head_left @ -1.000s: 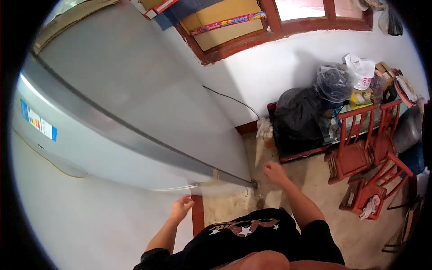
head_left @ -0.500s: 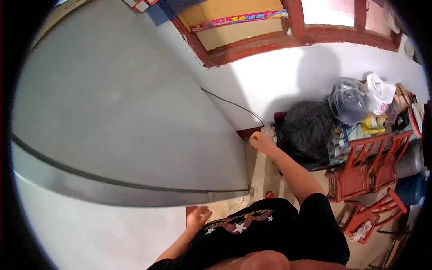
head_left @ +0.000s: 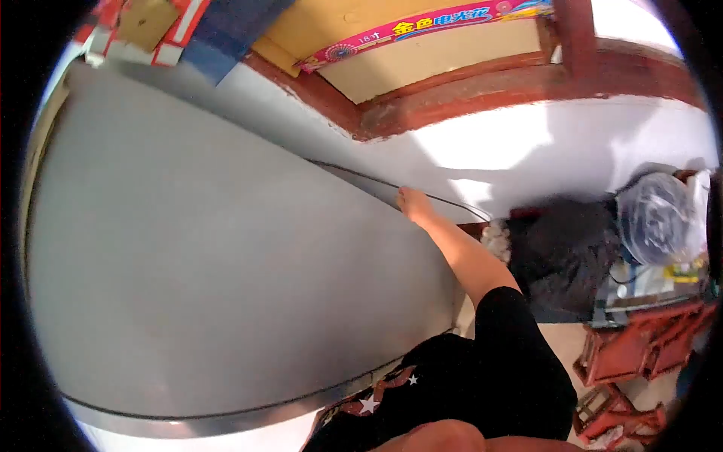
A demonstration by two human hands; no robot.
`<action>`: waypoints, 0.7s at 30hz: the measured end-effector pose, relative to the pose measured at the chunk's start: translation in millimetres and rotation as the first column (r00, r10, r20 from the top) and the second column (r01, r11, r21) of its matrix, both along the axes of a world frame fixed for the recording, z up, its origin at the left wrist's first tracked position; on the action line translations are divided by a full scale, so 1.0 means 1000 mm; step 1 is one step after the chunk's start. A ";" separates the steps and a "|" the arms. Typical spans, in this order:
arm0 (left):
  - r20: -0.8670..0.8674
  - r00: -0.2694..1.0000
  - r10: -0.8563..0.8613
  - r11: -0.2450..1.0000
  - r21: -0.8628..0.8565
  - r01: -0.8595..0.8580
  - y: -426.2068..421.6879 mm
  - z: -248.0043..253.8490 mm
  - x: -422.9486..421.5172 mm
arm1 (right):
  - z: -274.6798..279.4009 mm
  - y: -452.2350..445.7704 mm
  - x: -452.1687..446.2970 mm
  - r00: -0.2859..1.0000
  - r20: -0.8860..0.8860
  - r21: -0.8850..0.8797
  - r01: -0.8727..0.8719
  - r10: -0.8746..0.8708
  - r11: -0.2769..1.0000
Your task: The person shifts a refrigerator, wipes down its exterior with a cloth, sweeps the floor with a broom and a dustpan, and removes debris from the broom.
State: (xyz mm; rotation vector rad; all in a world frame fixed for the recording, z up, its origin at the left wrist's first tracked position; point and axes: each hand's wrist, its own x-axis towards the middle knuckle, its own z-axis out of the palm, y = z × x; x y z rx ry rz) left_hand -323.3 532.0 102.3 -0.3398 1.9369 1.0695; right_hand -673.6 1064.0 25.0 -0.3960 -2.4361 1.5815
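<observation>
My right hand (head_left: 412,203) is at the gap between the large grey refrigerator-like cabinet (head_left: 226,248) and the white wall. Its fingers are curled. A thin dark cord (head_left: 354,172) runs along the wall and passes right at the fingers. Whether the fingers grip the cord or only lie in front of it, I cannot tell. My left hand is out of view.
A black plastic bag (head_left: 565,256) and a clear plastic bag (head_left: 659,218) sit on a table at the right, beside red wooden chairs (head_left: 629,350). A red-framed window (head_left: 467,90) is above. Red-and-white boxes (head_left: 181,34) are at the upper left.
My right hand has moved up and left from near the pale bundle beside the black bag to the cord. My left hand has left the view. The camera has turned left.
</observation>
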 end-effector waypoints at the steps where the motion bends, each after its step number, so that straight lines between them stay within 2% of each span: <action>1: 0.004 1.000 0.017 0.999 -0.028 -0.017 -0.005 -0.001 0.001 | -0.004 0.003 -0.018 0.999 0.034 0.021 -0.033 0.032 0.999; 3: 0.000 0.999 0.053 0.996 -0.068 -0.053 -0.014 -0.004 0.002 | -0.043 -0.003 -0.058 0.999 0.011 0.036 -0.048 0.048 0.998; 4: -0.005 0.998 0.067 0.995 -0.070 -0.068 -0.017 -0.007 0.002 | -0.043 0.001 -0.070 0.999 -0.007 0.085 -0.052 0.053 0.995; 6: -0.030 0.996 0.089 0.991 -0.094 -0.092 -0.031 -0.008 0.005 | -0.042 0.000 -0.078 0.996 -0.002 0.054 -0.086 0.086 0.995; 8: -0.064 0.996 0.059 0.992 -0.106 -0.065 -0.053 -0.020 0.012 | -0.047 -0.001 -0.081 0.975 0.028 0.282 -0.221 0.223 0.934; 9: -0.093 0.996 0.008 0.994 -0.105 -0.017 -0.067 -0.030 0.016 | -0.054 -0.006 -0.083 0.970 0.021 0.277 -0.240 0.244 0.930; 11: -0.222 0.957 -0.190 0.979 -0.114 0.168 -0.120 -0.069 0.025 | -0.065 -0.023 -0.090 0.986 -0.043 0.113 -0.155 0.160 0.981; 12: -0.151 0.988 0.032 0.999 -0.036 -0.038 -0.087 -0.045 0.015 | -0.064 -0.026 -0.088 0.981 -0.050 0.019 -0.185 0.186 0.982; 13: -0.081 0.958 0.274 0.962 0.036 -0.271 -0.011 0.002 -0.012 | -0.062 -0.024 -0.085 0.977 -0.058 -0.075 -0.211 0.207 0.975; 14: -0.023 0.869 0.494 0.867 0.087 -0.491 0.070 0.051 -0.041 | -0.069 -0.027 -0.082 0.969 -0.208 -0.100 -0.154 0.131 0.983; 15: -0.049 0.864 0.502 0.864 0.079 -0.497 0.101 0.071 -0.054 | -0.075 -0.030 -0.078 0.936 -0.348 -0.134 -0.101 0.048 0.986; 17: -0.274 0.891 0.363 0.915 -0.077 -0.396 0.134 0.091 -0.080 | -0.062 -0.012 -0.065 0.908 -0.366 -0.265 -0.310 0.202 0.913; 19: -0.339 0.886 0.316 0.900 -0.188 -0.393 0.145 0.090 -0.090 | -0.062 -0.008 -0.058 0.910 -0.306 -0.190 -0.344 0.278 0.919; 20: -0.346 0.884 0.313 0.891 -0.214 -0.399 0.150 0.089 -0.094 | -0.046 0.001 -0.060 0.899 -0.331 -0.190 -0.361 0.286 0.913; 21: -0.353 0.883 0.310 0.884 -0.235 -0.404 0.152 0.089 -0.096 | -0.029 0.014 -0.058 0.896 -0.247 -0.208 -0.421 0.369 0.883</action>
